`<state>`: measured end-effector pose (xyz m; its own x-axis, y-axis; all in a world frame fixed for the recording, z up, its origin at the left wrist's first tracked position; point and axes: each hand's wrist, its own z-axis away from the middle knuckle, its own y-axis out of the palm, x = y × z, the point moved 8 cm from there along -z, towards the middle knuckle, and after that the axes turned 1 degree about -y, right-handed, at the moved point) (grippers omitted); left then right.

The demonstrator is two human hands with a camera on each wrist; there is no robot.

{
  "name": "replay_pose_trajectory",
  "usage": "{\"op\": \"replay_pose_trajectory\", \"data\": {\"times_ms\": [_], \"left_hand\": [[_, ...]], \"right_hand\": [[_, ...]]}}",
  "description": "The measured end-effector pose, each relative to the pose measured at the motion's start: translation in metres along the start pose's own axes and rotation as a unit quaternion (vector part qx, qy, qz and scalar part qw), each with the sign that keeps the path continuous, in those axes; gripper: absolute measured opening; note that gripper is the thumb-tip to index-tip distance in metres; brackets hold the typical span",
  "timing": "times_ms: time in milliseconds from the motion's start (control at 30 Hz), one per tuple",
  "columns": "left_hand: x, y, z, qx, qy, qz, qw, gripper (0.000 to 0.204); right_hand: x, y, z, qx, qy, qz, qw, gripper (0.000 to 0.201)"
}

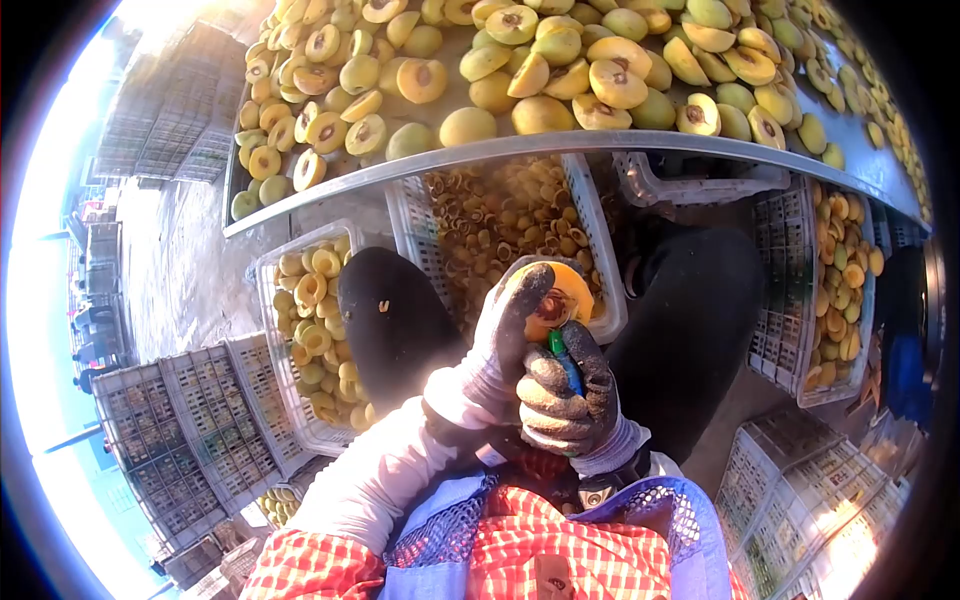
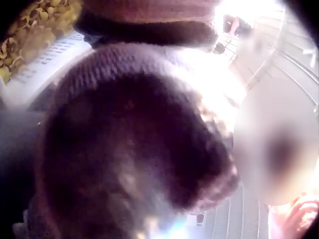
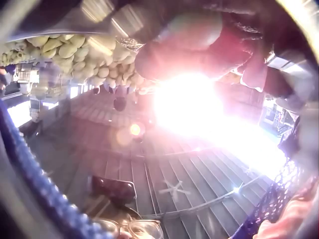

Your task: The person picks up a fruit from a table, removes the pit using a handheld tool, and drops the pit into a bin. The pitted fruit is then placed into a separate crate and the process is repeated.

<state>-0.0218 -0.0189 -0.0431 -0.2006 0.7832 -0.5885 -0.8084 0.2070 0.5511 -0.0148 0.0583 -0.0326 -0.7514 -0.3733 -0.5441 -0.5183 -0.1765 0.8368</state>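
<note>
In the head view my gloved left hand grips a yellow peach half, its cut face up and the brown pit hollow showing. My right hand, in a soiled grey glove, has its fingers curled round a small hand tool with a green and blue handle. The tool's end meets the peach at the pit hollow. Both hands are over a white crate holding many small brown-yellow pieces, between the person's knees. The left wrist view is mostly filled by the dark glove; glare washes out much of the right wrist view.
A metal-edged table heaped with halved peaches runs across the front. White crates of peach halves stand beside the left knee and at the right. Stacked crates rise at the left, with more at lower right.
</note>
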Motion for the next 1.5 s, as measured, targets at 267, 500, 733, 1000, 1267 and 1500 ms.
{"op": "replay_pose_trajectory", "data": {"times_ms": [267, 500, 733, 1000, 1267, 1500], "left_hand": [[-0.041, -0.017, 0.014, 0.101, 0.151, -0.291, 0.939, 0.038], [0.005, -0.037, 0.027, -0.018, 0.015, 0.071, 0.997, 0.032], [0.015, -0.044, 0.016, -0.011, 0.036, 0.048, 0.998, 0.030], [0.026, -0.063, -0.015, -0.051, 0.057, 0.186, 0.980, 0.035], [-0.012, -0.063, 0.009, -0.033, 0.057, -0.001, 0.998, 0.050], [-0.058, -0.116, 0.065, -0.077, 0.219, 0.030, 0.972, 0.044]], "right_hand": [[-0.031, 0.001, -0.006, -0.045, 0.084, 0.004, 0.995, 0.042], [-0.041, -0.008, -0.013, 0.010, 0.033, -0.011, 0.999, 0.043], [-0.030, -0.022, -0.006, -0.002, 0.012, 0.087, 0.996, 0.048], [0.012, -0.045, 0.032, -0.119, -0.129, 0.256, 0.951, 0.057], [0.074, -0.072, 0.041, -0.429, -0.270, 0.492, 0.708, 0.048], [0.052, -0.064, 0.022, -0.334, -0.158, 0.333, 0.867, 0.040]]}}
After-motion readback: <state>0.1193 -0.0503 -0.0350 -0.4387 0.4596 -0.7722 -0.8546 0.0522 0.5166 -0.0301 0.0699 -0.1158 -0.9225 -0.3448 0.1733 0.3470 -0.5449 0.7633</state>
